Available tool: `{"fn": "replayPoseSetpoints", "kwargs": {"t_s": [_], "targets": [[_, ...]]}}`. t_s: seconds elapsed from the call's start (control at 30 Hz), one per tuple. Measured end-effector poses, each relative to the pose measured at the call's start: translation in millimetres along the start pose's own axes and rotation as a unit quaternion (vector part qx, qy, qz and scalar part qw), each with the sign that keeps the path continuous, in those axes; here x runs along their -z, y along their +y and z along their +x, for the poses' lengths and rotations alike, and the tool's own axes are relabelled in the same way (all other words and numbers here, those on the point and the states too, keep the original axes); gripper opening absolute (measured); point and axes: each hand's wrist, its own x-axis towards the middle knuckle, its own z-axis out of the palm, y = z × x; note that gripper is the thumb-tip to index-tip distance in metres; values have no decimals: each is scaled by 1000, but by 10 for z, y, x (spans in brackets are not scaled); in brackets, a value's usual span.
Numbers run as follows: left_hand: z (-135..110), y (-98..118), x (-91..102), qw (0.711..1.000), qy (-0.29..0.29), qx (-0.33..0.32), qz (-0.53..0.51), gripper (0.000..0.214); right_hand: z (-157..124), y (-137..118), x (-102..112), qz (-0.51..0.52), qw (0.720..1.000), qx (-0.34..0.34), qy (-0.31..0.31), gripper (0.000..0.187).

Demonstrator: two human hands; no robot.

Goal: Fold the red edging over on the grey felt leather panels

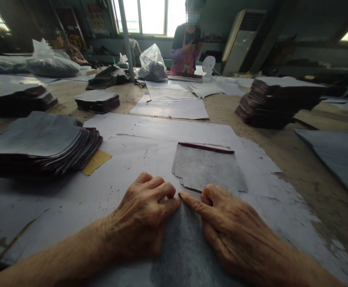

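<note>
Grey, felt-like material lay under the person's two hands: a grey piece (186,247) in front of them, its far tip right where the hands met. The left hand (150,211) had its fingers curled in, the thumb tip at that far end; I couldn't tell whether it pinched the edge. The right hand (230,219) had its index finger stretched out to the same spot, the other fingers bent, and I couldn't see whether they gripped anything.

White paper (138,155) covered the bench (222,107) beneath. Just beyond the right hand lay a flat grey panel (212,167), a dark red strip (205,148) along its far edge. To the left rose a thick stack of panels (33,135), with a scrap of yellow card (97,161) poking out beside it. A smaller stack (97,101) sat behind, and a taller one (272,103) stood over on the right. Across from us, a co-worker in a pink apron (186,59) stood near a small white fan (208,63).
</note>
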Motion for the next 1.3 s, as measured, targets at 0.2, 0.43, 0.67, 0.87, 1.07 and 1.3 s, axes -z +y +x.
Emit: {"fn": "replayPoseSetpoints", "kwargs": {"t_s": [0.2,0.43,0.67,0.87,1.07,1.3], "targets": [[4,1,22,1000,19,4,-7,24,-17,-23,-5,-11,1000,-10,1,53],[-5,-18,8,999,33,19,-22,21,-107,44,-86,1,997,20,77,45],[23,-89,2,985,61,75,-142,23,-101,-35,-77,-92,994,52,38,42],[48,-94,3,984,68,86,-142,23,-129,-46,-175,-65,977,-32,199,24],[63,-83,-67,997,-10,-13,-70,31,-84,-126,-72,48,979,-152,127,5],[20,-115,-51,993,20,-18,-112,18,-48,-282,-19,81,980,-125,130,9]]}}
